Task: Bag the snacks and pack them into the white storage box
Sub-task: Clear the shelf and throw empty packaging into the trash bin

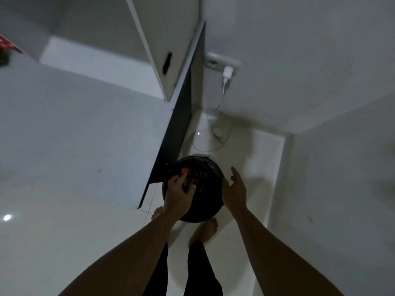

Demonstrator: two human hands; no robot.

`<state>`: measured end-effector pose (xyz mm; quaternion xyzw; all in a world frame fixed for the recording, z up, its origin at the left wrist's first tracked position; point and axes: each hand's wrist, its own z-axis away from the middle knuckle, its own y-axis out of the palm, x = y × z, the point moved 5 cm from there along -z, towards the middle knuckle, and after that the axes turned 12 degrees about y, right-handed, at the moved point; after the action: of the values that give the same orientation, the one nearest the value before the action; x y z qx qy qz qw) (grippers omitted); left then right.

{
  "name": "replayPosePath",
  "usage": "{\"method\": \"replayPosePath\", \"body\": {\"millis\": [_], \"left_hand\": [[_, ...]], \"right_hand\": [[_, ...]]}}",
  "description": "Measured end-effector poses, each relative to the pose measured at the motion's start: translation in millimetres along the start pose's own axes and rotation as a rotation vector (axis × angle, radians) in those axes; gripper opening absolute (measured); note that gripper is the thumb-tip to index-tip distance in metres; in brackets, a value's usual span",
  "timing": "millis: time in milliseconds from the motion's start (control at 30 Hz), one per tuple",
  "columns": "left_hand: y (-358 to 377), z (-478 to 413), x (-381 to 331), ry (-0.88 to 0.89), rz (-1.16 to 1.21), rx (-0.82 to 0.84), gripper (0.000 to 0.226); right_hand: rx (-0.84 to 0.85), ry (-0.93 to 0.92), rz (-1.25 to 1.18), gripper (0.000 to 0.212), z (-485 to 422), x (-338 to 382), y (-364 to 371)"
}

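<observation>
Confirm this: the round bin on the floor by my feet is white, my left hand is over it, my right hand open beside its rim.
The colour is wrong: the head view shows the bin is black, not white. The rest stands: it is on the floor by the feet, left hand over it, right hand open beside its rim.

your left hand [179, 194] reaches down at lower centre, fingers curled. your right hand [234, 190] hangs beside it, fingers spread loose.
</observation>
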<state>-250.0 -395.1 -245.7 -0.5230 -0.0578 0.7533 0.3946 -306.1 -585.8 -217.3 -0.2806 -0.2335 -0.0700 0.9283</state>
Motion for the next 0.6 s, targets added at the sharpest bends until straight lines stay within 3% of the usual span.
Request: {"method": "replayPosePath", "body": {"millis": [267, 600], "left_hand": [[-121, 86, -101, 0.263, -0.008, -0.258, 0.046], [-364, 118, -76, 0.314, -0.019, -0.598, 0.048]], "right_hand": [[0.071, -0.315, -0.140, 0.048, 112, 145, -16], [0.156, -0.672, -0.115, 0.043, 254, 286, 82]]}}
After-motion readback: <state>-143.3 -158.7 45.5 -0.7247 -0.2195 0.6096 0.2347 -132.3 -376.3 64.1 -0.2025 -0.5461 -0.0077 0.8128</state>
